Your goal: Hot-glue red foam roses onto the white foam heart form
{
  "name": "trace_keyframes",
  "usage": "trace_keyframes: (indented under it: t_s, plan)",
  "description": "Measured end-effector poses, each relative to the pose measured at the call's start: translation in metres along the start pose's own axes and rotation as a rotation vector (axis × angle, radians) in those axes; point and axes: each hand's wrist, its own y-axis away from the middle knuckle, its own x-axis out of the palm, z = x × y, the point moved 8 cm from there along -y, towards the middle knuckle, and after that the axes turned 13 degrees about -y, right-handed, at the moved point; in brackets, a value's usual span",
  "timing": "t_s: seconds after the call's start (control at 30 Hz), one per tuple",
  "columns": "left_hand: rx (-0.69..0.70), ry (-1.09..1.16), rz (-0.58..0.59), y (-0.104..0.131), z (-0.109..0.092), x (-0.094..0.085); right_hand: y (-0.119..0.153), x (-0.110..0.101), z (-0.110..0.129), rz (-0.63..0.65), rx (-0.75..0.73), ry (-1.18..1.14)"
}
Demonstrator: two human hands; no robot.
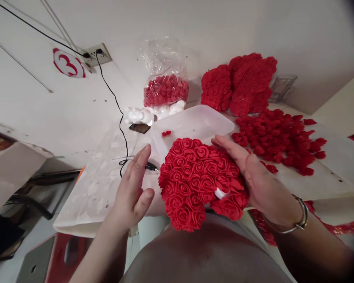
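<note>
A figure covered in red foam roses (194,177) lies near the table's front edge, with a small white patch showing at its lower right. My right hand (253,177) rests flat against the figure's right side, fingers stretched out. To the left, my left hand (135,188) is raised with its fingers extended and thumb apart, holding nothing and not touching the roses. Between that hand and the figure lies a black-handled tool (151,166) with a thin metal tip, its far end partly hidden behind my left fingers.
Behind the figure is a white plastic tray (194,120) with small red pieces inside. Loose red roses (280,137) are heaped at right. Farther back stand rose-covered shapes (242,84), a bag of roses (166,88), white figures (153,113) and a phone (139,128). A black cord (115,96) hangs at left.
</note>
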Motion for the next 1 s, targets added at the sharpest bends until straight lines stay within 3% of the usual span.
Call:
trace_keyframes:
  t_s: [0.1,0.3,0.43,0.6,0.7,0.9,1.0]
  plan:
    - [-0.051,0.007,0.030,0.010,0.011,0.002,-0.001,-0.001,-0.003,-0.050,0.080,-0.188]
    - [-0.080,0.079,0.075,0.017,0.017,0.011,-0.009,-0.003,-0.004,-0.045,0.125,-0.282]
    - [0.008,0.130,0.080,0.000,-0.002,0.015,-0.014,-0.011,-0.014,-0.039,0.115,-0.316]
    - [0.254,0.050,0.041,-0.031,-0.046,0.011,-0.014,-0.005,-0.021,0.014,0.143,-0.316]
    - [0.346,-0.002,0.105,-0.040,-0.063,0.018,-0.013,0.000,-0.021,0.015,0.162,-0.343]
    - [0.331,-0.046,0.197,-0.042,-0.066,0.028,-0.015,0.006,-0.017,0.042,0.119,-0.365]
    - [0.328,-0.052,0.181,-0.045,-0.064,0.026,-0.018,0.009,-0.016,0.016,0.130,-0.422]
